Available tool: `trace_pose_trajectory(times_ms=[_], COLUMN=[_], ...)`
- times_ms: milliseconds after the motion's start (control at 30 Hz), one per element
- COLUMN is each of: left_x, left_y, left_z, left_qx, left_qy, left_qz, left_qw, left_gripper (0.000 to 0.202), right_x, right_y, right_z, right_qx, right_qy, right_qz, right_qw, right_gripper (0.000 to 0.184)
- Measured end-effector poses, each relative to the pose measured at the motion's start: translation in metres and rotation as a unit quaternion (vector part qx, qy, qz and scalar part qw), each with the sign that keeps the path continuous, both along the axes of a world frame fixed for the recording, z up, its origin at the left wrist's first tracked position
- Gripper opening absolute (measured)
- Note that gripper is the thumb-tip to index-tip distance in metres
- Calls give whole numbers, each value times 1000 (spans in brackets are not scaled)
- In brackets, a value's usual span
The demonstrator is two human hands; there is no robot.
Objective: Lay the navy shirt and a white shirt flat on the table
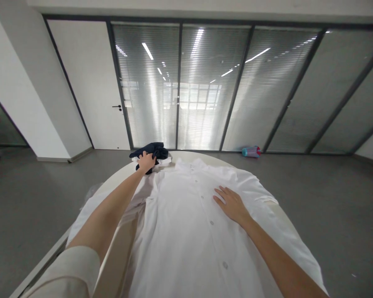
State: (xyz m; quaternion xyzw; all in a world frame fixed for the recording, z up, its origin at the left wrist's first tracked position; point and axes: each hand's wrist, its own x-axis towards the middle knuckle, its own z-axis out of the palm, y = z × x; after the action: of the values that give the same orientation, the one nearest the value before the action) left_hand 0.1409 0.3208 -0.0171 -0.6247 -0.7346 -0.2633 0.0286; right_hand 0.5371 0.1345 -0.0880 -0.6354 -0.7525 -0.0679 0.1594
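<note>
A white buttoned shirt (180, 231) lies spread front side up, its collar toward the far edge of the round table (121, 248). My right hand (232, 205) rests flat on the shirt beside the row of buttons, fingers slightly apart. At the far left of the table, my left hand (146, 162) grips a crumpled dark navy cloth (155, 150). Its fingers are bent over the fabric, and their tips are partly hidden. Some white fabric (165, 161) shows beneath the dark bundle.
Beyond the table stands a glass partition with blinds (202, 91) and a white door (87, 82). A small blue, striped and red object (251, 152) lies on the grey floor by the glass. A white column (31, 82) rises at the left.
</note>
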Motion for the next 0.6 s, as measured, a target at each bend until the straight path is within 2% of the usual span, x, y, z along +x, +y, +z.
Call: trace_pose_trajectory(times_ms=[233, 300, 367, 433, 533, 600], left_x=[-22, -23, -24, -26, -28, -31], left_y=[-27, -32, -34, -35, -48, -64], left_z=[28, 40, 56, 79, 123, 154], left_qx=[88, 116, 176, 277, 432, 497], left_qy=[-30, -36, -83, -184, -324, -375], left_qz=[11, 8, 1, -13, -75, -153], left_qw=[996, 993, 981, 943, 838, 767], left_gripper=[33, 31, 28, 23, 20, 25], right_x=[0, 0, 0, 0, 3, 4], right_y=[1, 1, 1, 2, 3, 2], right_z=[-1, -2, -3, -4, -7, -5], right_qx=[-8, -4, 1, 7, 17, 27], right_qy=[-2, 4, 9, 9, 8, 18], right_qz=[-9, -9, -6, -1, 3, 6], right_qw=[1000, 1000, 1000, 1000, 1000, 999], right_gripper=[50, 50, 50, 49, 48, 45])
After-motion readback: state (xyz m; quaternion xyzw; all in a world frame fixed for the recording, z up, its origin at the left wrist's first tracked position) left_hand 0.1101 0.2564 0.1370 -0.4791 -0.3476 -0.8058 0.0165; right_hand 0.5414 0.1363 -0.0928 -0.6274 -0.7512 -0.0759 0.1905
